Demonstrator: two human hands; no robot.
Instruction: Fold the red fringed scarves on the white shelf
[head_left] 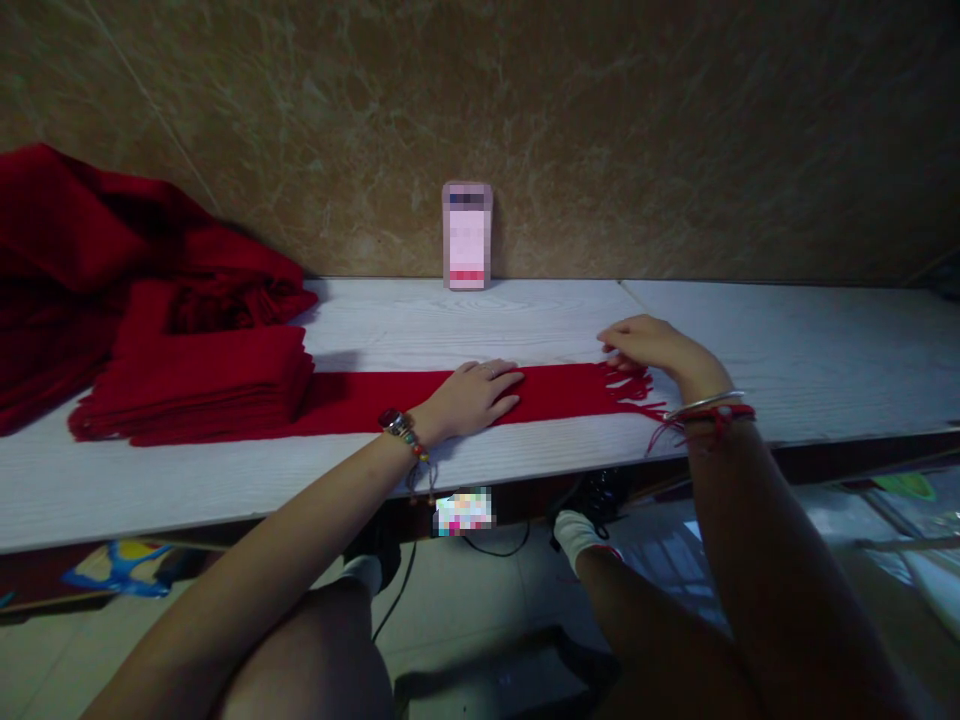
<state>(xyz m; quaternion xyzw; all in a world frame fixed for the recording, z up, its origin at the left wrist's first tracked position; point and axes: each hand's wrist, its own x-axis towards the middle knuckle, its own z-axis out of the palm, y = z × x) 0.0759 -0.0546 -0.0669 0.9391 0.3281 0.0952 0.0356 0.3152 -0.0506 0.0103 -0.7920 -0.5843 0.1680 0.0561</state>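
A red scarf [559,392] with a fringed end lies stretched along the white wood-grain shelf. Flat on its middle rests my left hand [476,395], fingers slightly spread and pressing the cloth. My right hand [652,345] is at the fringe [628,385] on the right end, its fingers bent together close to the strands. Whether a strand is caught between those fingertips is hidden. At the scarf's left end, a stack of folded red scarves [214,375] sits on top of the cloth.
A large heap of red cloth [97,230] fills the left end of the white shelf [810,350]. A phone [467,240] leans upright against the brown marbled wall [570,130]. Under the shelf's front edge are a dark cable [499,552] and a blue-and-yellow object [124,568].
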